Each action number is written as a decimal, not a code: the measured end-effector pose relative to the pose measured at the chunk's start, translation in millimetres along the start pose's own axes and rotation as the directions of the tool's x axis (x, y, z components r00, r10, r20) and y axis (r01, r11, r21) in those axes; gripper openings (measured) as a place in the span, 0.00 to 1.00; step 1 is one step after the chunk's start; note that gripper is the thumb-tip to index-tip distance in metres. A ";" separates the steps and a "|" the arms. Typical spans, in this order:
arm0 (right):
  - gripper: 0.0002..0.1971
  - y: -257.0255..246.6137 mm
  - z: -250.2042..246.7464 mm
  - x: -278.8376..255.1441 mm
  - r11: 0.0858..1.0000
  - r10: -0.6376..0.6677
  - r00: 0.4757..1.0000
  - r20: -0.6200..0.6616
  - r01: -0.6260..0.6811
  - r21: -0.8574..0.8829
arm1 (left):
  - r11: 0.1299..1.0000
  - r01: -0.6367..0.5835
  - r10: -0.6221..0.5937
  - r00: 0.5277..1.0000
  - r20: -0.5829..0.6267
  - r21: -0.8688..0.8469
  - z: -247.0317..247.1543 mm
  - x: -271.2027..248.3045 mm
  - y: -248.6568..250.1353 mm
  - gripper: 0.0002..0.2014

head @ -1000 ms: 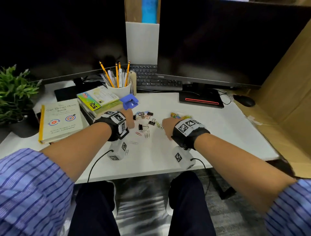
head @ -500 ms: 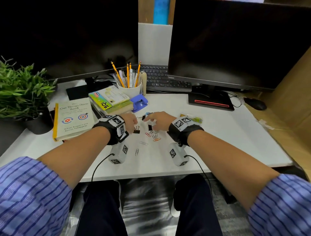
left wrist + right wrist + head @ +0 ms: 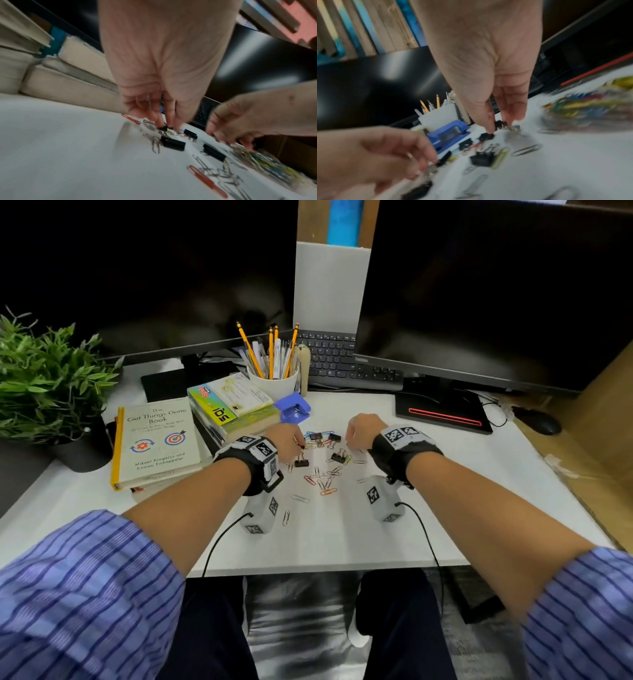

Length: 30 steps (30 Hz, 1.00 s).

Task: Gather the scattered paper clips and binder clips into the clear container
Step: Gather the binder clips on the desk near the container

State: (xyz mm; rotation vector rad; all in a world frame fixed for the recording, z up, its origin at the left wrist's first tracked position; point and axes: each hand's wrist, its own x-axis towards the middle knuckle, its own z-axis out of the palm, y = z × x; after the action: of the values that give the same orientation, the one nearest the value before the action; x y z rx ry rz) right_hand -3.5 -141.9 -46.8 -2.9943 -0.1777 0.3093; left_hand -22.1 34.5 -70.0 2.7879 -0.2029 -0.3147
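Both hands (image 3: 322, 436) on clips (image 3: 320, 474) — container (image 3: 583, 108) just right.

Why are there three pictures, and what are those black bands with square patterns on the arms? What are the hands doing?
No robot here: it is a person at a white desk. The big picture comes from a camera on their head, looking down. The black bands hold two more cameras, one on each wrist, so the other two pictures look along each hand at its fingers.

Scattered on the desk are small coloured and silver wire paper clips and black metal binder clips. Beside them sit a white cup of yellow pencils, a blue plastic hole punch and some books.

The left hand reaches its fingertips down into the clips, and the right hand pinches a black binder clip. The pictures are blurry, so exactly what the left hand holds is unclear.
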 end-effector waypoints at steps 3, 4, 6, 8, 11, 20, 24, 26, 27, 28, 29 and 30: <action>0.15 1.9 -1.5 0.5 0.999 -0.026 1.000 0.013 0.026 -0.034 | 0.999 0.015 -0.014 1.000 -0.018 0.032 -3.3 8.2 -2.5 0.21; 0.15 -1.0 -1.2 1.1 0.998 -0.052 0.998 0.025 0.052 -0.017 | 0.999 0.007 -0.006 1.000 -0.023 0.045 -4.1 8.9 -1.8 0.21; 0.15 -8.2 2.1 2.2 0.995 -0.097 0.992 0.083 0.094 0.038 | 0.998 -0.007 0.008 1.000 -0.020 0.068 -3.5 10.0 1.5 0.20; 0.15 -13.4 8.0 4.3 0.992 -0.126 0.983 0.136 0.124 0.023 | 0.995 -0.008 0.007 1.000 0.005 0.096 -1.6 10.5 7.8 0.18; 0.13 -12.9 15.7 11.4 0.992 -0.112 0.985 0.135 0.118 -0.034 | 0.996 -0.009 0.007 1.000 0.022 0.088 1.5 15.0 18.7 0.19; 0.18 -10.4 5.2 16.4 0.994 -0.104 0.995 0.011 0.103 0.024 | 0.967 0.026 -0.052 0.994 0.099 0.255 -6.0 18.3 3.8 0.15; 0.23 -39.4 4.2 15.8 0.974 -0.225 0.971 0.086 0.222 0.043 | 0.966 -0.009 -0.020 0.994 0.111 0.260 -2.9 14.0 8.7 0.21; 0.20 -47.6 12.5 24.0 0.970 -0.241 0.963 0.119 0.244 -0.014 | 0.970 -0.028 -0.009 0.988 0.152 0.243 3.7 19.4 7.8 0.17; 0.17 -48.2 16.8 28.5 0.969 -0.232 0.962 0.142 0.241 -0.049 | 0.967 -0.021 -0.023 0.985 0.169 0.252 3.8 20.2 8.1 0.16; 0.15 -44.7 25.6 40.6 0.966 -0.234 0.959 0.158 0.248 -0.072 | 0.970 -0.013 -0.031 0.984 0.176 0.244 2.9 19.5 7.2 0.15; 0.15 -44.4 27.6 43.1 0.961 -0.245 0.954 0.171 0.263 -0.086 | 0.967 0.000 -0.046 0.983 0.175 0.253 -0.4 18.8 7.4 0.15; 0.16 -46.2 25.7 37.0 0.958 -0.262 0.948 0.179 0.278 -0.074 | 0.965 0.023 -0.068 0.984 0.162 0.263 -3.5 16.5 7.0 0.15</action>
State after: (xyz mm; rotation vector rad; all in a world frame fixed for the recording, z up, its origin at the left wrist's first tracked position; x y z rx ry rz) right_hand 22.2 -88.7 -72.7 -2.9838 -0.6322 0.5354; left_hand -6.1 26.1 -67.6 3.0287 -0.2355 -0.5771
